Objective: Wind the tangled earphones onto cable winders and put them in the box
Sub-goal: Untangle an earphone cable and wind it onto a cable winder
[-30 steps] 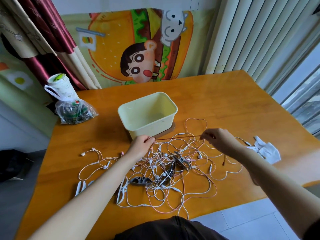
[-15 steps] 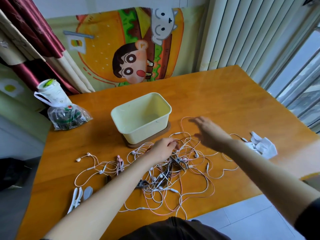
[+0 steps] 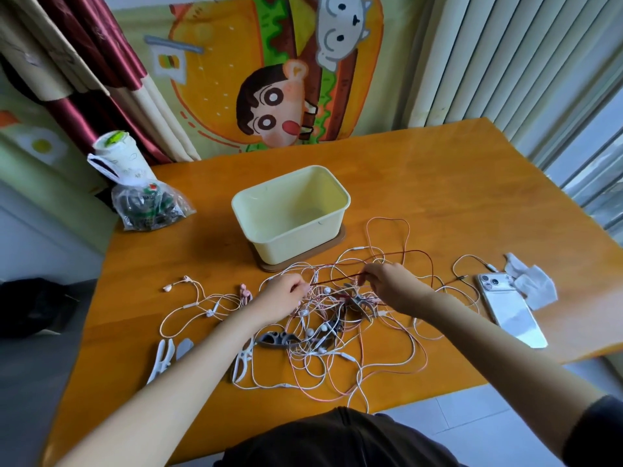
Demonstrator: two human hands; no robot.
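The wooden table (image 3: 438,197) holds everything. Beyond both hands stands the cream box (image 3: 296,247). The tangled earphones (image 3: 337,358) sprawl beneath the hands and nearer the person. A phone (image 3: 509,311) lies right of the right hand (image 3: 392,288), and a grey winder (image 3: 274,338) sits by the left hand (image 3: 281,298). Both hands pinch a dark red cable (image 3: 337,279), with white loops crossing it.

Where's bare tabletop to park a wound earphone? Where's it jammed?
Free: table behind the box, to the far right corner; strip between bag and box. Jammed: earphone tangle in front of the box, phone and tissue at right.
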